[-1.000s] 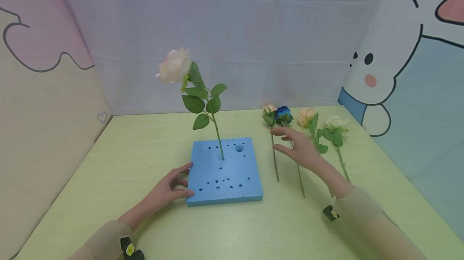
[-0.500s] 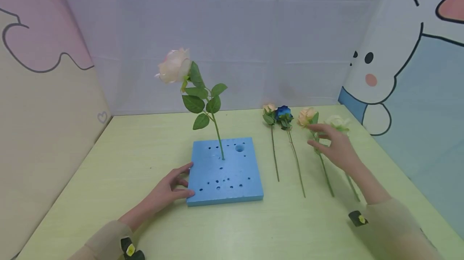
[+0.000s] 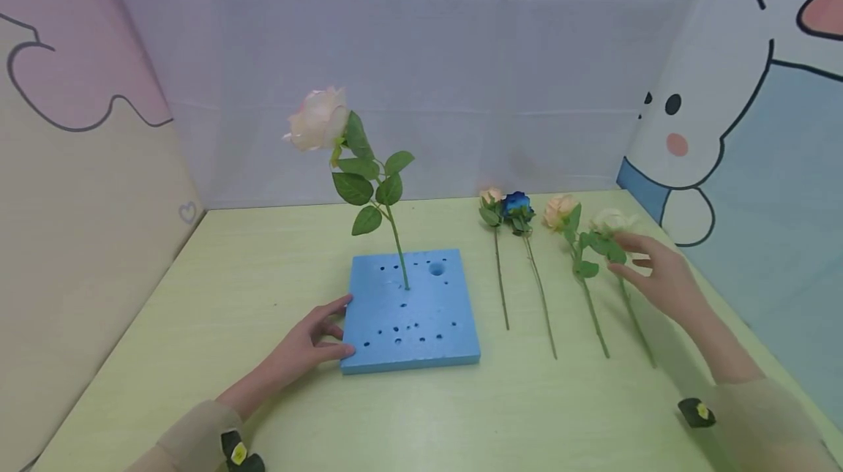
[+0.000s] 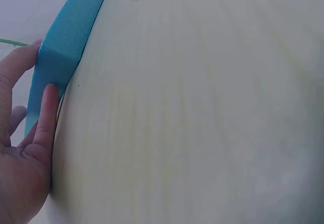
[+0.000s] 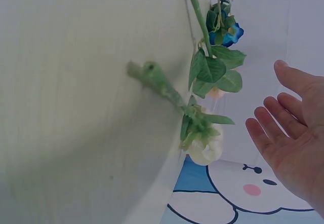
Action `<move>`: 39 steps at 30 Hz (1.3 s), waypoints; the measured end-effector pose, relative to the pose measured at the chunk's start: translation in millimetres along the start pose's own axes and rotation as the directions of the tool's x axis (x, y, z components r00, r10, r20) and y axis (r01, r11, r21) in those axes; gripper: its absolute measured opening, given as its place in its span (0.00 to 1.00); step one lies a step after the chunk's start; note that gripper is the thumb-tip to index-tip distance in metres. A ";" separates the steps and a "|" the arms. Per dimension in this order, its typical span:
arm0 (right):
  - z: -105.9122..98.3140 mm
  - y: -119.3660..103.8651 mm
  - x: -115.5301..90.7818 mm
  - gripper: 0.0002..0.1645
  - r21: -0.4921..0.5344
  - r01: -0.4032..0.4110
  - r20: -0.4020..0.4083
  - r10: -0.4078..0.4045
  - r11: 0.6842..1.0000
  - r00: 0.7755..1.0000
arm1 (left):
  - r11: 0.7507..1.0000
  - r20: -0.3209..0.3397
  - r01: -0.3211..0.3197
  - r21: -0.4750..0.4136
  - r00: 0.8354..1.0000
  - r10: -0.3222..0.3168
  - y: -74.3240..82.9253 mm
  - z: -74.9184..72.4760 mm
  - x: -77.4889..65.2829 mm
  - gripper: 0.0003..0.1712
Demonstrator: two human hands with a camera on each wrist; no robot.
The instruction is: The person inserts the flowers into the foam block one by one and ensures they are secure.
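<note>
At the left edge of the block, the left hand rests with fingers loosely spread, touching rather than gripping. The right hand, fingers parted and empty, hovers by the white flower, rightmost on the surface. Its leaves lie near the peach flower: a hasty grasp might snag both, and a bumped block could tilt the standing rose.

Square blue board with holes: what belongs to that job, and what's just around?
Probably the job:
square blue board with holes, touched by the left hand
pale pink, leafy rose standing in it
round white flower near the right hand
two peach roses and a deep blue rose, lying down

Just around:
white cartoon rabbit picture
plain lilac backdrop
</note>
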State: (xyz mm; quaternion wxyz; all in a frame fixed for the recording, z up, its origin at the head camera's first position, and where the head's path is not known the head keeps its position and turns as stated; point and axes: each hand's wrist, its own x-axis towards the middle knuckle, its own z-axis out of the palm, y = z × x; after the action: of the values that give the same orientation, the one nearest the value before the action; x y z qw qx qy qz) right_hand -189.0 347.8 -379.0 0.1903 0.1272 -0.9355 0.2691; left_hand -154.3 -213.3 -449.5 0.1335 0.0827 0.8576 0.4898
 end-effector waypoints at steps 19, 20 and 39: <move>-5.0 30.0 -15.5 0.43 -0.033 -0.176 0.290 0.178 0.984 0.940 | 1.000 0.008 -0.014 -0.008 1.000 0.014 2.4 -0.3 -1.9 0.51; -5.3 31.0 -16.0 0.43 -0.038 -0.178 0.302 0.181 0.983 0.936 | 1.000 0.008 -0.013 -0.009 1.000 0.013 2.5 -0.2 -2.1 0.51; -4.9 50.0 -22.3 0.45 -0.069 -0.184 0.454 0.195 0.980 0.870 | 1.000 0.006 -0.006 -0.002 1.000 0.006 1.2 -1.1 -1.3 0.51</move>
State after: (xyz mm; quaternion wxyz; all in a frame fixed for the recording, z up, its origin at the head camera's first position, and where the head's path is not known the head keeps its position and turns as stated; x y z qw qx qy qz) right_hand -184.7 394.7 -407.3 -0.0615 0.0924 -0.9649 0.2381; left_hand -153.4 -213.9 -447.7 0.1347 0.0867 0.8565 0.4906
